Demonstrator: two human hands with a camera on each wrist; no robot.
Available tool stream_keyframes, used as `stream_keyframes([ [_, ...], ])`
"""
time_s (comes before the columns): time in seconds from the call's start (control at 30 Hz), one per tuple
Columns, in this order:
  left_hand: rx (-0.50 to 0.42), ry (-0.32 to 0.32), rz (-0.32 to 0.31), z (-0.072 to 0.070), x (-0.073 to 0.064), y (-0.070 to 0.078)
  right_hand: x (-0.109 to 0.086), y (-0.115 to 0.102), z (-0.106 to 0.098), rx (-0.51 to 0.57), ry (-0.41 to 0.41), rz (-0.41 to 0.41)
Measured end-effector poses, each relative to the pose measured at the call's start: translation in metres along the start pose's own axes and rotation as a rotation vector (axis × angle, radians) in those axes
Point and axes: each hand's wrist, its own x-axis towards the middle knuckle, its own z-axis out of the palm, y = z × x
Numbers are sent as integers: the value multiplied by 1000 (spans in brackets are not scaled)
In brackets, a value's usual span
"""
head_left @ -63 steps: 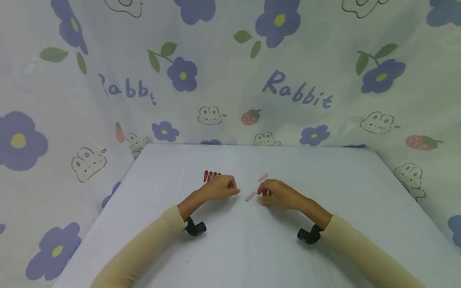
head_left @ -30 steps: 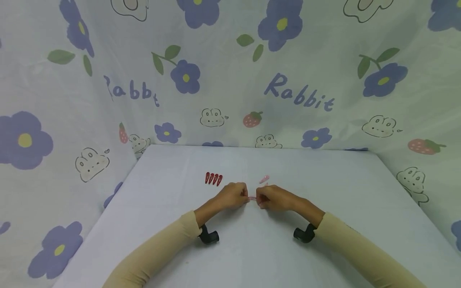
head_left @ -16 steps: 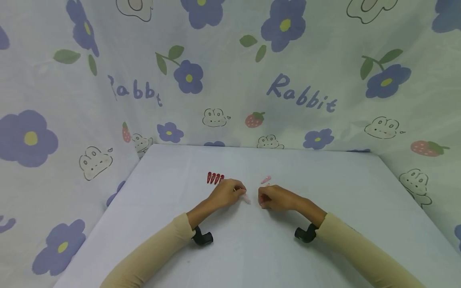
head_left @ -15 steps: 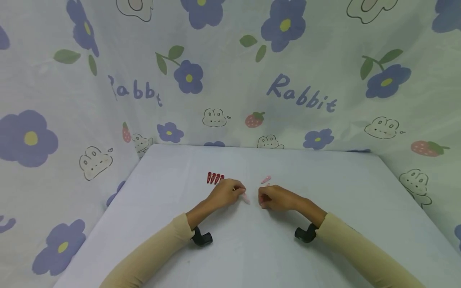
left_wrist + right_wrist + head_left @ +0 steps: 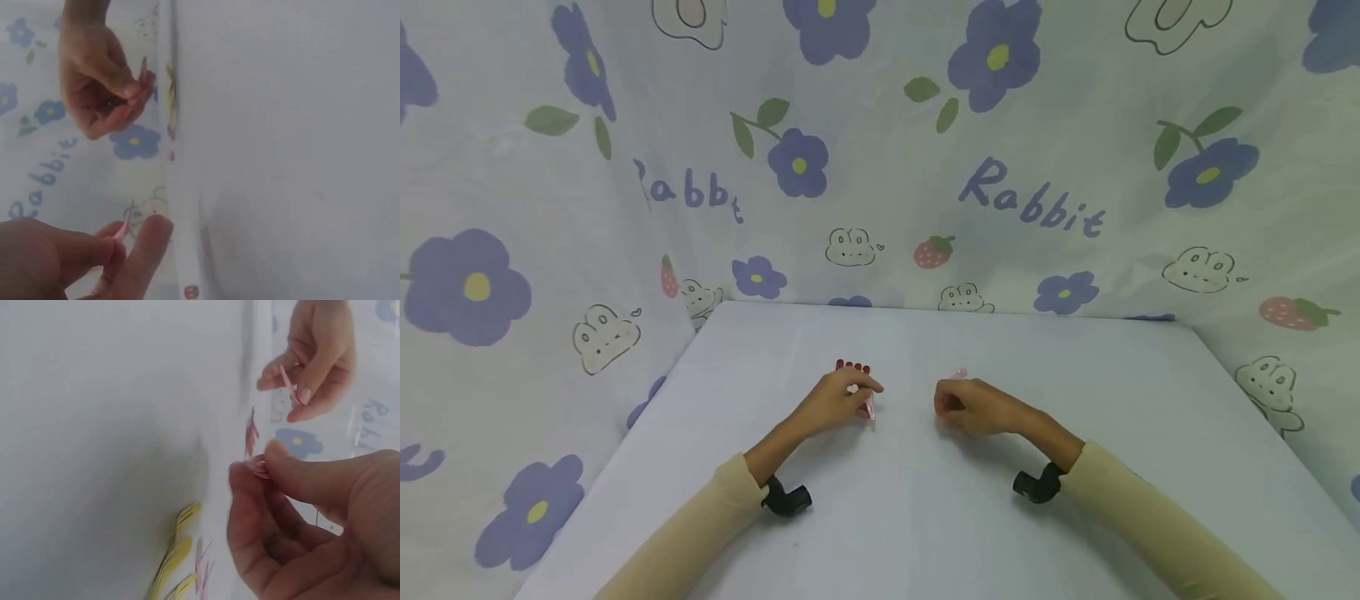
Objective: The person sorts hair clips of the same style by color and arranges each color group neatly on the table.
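Observation:
My left hand (image 5: 838, 402) pinches a pink snap hair clip (image 5: 870, 407) between thumb and finger, its narrow end sticking out. It is just in front of a row of several red hair clips (image 5: 853, 366), partly hiding them. My right hand (image 5: 976, 406), at right of centre, pinches another pink hair clip (image 5: 257, 467) between thumb and fingertips, with the other fingers curled. Behind that hand a pink clip (image 5: 958, 373) lies on the table. Yellow hair clips (image 5: 172, 562) lie below the right hand in the right wrist view and are hidden by it in the head view.
A white cloth covers the table (image 5: 917, 517). At its back and sides hangs a curtain (image 5: 895, 142) printed with flowers, rabbits and strawberries. Black wrist cameras (image 5: 788, 498) sit under both forearms.
The hands met at a pink clip one second ago and have since parted. My left hand has carried its pink clip left, towards the red row. My right hand has barely moved.

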Motion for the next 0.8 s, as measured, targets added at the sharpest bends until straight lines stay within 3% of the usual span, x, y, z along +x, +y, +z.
stream_keyframes([
  [0.17,-169,23,-65,-18,-11,-9,5,-9,3,119,109,-56],
  [0.37,-139,93,-74,-28,-18,-21,17,-18,16,207,220,-11],
  [0.57,-101,153,-104,-31,-22,-30,31,-28,26,281,226,10],
  [0.8,-168,87,-154,-33,-24,-38,44,-36,34,291,226,-15],
])
